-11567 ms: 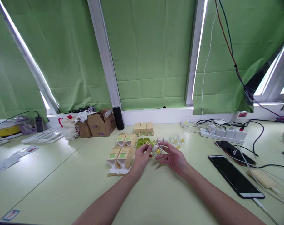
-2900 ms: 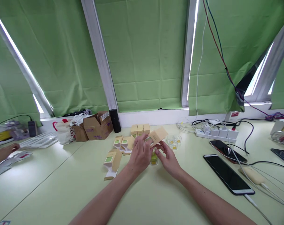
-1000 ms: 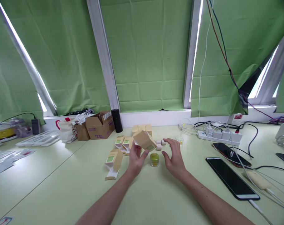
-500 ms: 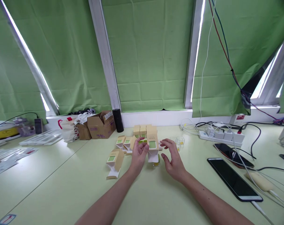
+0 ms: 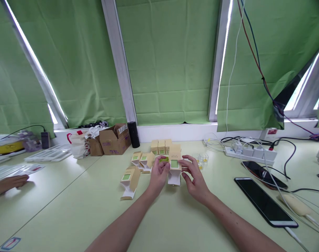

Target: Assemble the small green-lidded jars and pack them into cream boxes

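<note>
Over the pale table (image 5: 162, 224), I have the left hand (image 5: 158, 173) pinching a tan box (image 5: 175, 156).
Its thumb and fingers close on the box's left side; the right hand (image 5: 195, 178) is half spread, fingertips at the opposite edge, thumb apart, and I can't tell whether they press. The box is between both hands, right of a similar box (image 5: 130, 177); I can't tell if it touches down. Too hard a pinch could, I judge, buckle the walls, and a nudge from the right could twist it loose. Its long axis runs away from me, the white flap (image 5: 174, 179) nearest, the green label (image 5: 175, 163) facing me.
</note>
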Available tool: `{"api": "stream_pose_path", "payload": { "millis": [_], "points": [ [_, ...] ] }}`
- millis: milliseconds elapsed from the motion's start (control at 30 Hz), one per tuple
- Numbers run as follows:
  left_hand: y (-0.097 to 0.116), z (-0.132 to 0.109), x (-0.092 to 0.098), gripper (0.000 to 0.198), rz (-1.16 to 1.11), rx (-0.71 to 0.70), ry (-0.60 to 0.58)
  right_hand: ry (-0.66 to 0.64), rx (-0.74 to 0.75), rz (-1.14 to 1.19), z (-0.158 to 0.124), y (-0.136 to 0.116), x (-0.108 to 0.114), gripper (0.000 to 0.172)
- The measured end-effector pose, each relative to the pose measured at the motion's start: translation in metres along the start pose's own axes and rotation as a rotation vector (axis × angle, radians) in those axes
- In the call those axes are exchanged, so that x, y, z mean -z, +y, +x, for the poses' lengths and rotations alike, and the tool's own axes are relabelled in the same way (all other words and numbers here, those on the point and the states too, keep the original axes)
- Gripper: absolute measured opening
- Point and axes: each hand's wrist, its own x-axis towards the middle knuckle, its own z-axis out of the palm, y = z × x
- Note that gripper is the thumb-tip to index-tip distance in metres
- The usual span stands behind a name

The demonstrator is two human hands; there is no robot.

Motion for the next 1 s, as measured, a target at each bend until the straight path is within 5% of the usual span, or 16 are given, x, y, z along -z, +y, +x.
{"api": "stream_pose_path", "payload": {
  "millis": [333, 533, 1000],
  "points": [
    [-0.004, -0.003, 0.008, 0.042, 0.299, -0.247, 0.009, 0.070, -0.125, 0.077, 0.001, 0.005, 0.002, 0.033],
    [-0.004, -0.005, 0.010, 0.045, 0.369, -0.378, -0.125, 0.067, -0.143, 0.113, 0.001, 0.005, 0.002, 0.033],
    [-0.002, -0.003, 0.002, 0.034, 0.336, -0.338, -0.062, -0.005, -0.176, 0.125, 0.000, 0.003, 0.003, 0.038]
  ]
}}
